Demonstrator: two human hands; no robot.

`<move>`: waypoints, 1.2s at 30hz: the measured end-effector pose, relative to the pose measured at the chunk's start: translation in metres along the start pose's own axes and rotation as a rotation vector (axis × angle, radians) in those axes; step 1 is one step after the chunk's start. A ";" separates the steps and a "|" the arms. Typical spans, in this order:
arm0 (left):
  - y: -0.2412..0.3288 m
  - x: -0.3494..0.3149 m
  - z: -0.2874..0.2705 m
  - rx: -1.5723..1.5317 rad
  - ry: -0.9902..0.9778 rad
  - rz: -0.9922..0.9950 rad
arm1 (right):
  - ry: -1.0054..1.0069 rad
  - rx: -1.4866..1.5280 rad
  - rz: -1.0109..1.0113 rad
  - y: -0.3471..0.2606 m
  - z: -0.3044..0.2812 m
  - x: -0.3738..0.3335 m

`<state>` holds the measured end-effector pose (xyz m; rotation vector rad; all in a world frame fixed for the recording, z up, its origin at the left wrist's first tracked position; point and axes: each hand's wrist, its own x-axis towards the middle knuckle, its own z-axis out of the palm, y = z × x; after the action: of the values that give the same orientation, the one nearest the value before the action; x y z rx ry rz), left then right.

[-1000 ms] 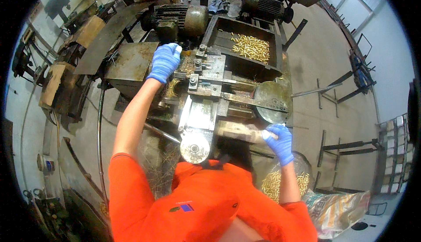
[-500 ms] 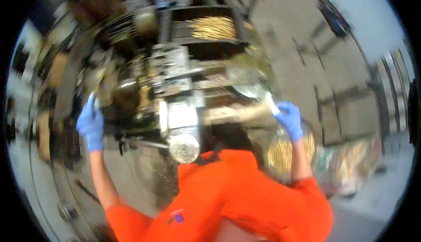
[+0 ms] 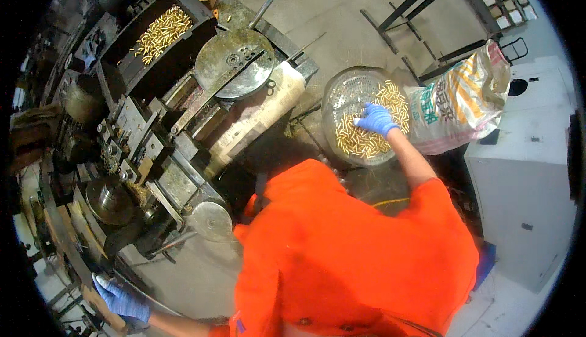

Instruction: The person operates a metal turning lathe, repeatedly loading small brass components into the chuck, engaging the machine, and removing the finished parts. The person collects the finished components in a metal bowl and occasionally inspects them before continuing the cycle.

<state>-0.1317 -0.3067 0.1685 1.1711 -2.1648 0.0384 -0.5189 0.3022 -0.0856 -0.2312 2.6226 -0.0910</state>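
My right hand [image 3: 375,120], in a blue glove, reaches down into a round perforated metal basin [image 3: 342,93]. Its thumb and fingers are apart and touch a heap of short brass-coloured pins [image 3: 366,142]; whether any lie under the fingers is hidden. Far off at the lower left, my gloved left hand [image 3: 121,300] is stretched out beside a brown strip [image 3: 102,309] at the machine's edge. Its visible fingers look extended, with nothing seen in them. The machine's round, stained metal disc [image 3: 213,62] has a long flat bar [image 3: 210,96] across it.
A dark tray [image 3: 128,68] on the machine holds more brass pins. Right of the basin leans a printed woven sack [image 3: 458,102], near a grey cabinet [image 3: 525,196]. A small round plate [image 3: 209,221] juts out near my body. Metal stands [image 3: 421,13] occupy the far floor.
My right hand has left a pale handle by the disc and moved into the basin. My left hand has moved down and back. The view has turned to the right.
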 end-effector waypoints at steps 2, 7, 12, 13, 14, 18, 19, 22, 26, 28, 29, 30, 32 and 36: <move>-0.002 -0.002 -0.005 0.006 -0.045 -0.075 | 0.013 0.040 -0.131 -0.021 0.010 -0.001; -0.004 -0.006 -0.011 0.034 -0.118 -0.203 | -0.111 -0.148 -0.121 -0.048 0.025 0.016; 0.008 -0.011 -0.006 -0.014 -0.105 -0.200 | -0.255 -0.292 -0.122 -0.069 0.027 0.042; 0.003 -0.011 -0.003 0.022 -0.119 -0.143 | -0.233 -0.347 -0.138 -0.075 0.026 0.043; 0.000 -0.012 -0.003 0.060 -0.128 -0.089 | -0.274 -0.318 -0.111 -0.085 0.014 0.037; -0.001 -0.020 -0.003 0.009 -0.080 -0.115 | -0.236 -0.232 -0.097 -0.076 0.017 0.038; -0.003 -0.021 -0.003 0.007 -0.071 -0.101 | -0.204 -0.185 -0.058 -0.072 0.018 0.037; -0.006 -0.026 -0.009 -0.022 -0.050 -0.093 | -0.165 0.036 -0.036 -0.058 0.024 0.037; 0.036 -0.032 -0.012 -0.239 -0.151 -0.246 | 0.244 0.587 -0.200 -0.068 0.019 0.004; 0.069 -0.037 -0.001 -0.418 -0.242 -0.227 | 0.284 0.766 -0.352 -0.089 0.004 -0.009; 0.088 -0.039 0.005 -0.501 -0.272 -0.150 | 0.339 0.735 -0.532 -0.115 -0.018 -0.022; 0.107 -0.040 0.015 -0.607 -0.406 -0.234 | 0.372 0.712 -0.657 -0.141 -0.043 -0.038; 0.151 -0.044 0.035 -0.646 -0.638 -0.101 | 0.392 0.742 -0.904 -0.190 -0.074 -0.060; 0.220 -0.055 0.079 -0.771 -0.781 0.364 | 0.296 0.680 -1.349 -0.271 -0.113 -0.090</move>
<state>-0.3197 -0.1601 0.1361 0.3390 -2.6088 -1.1529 -0.4568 0.0543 0.0855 -1.7191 2.0124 -1.4701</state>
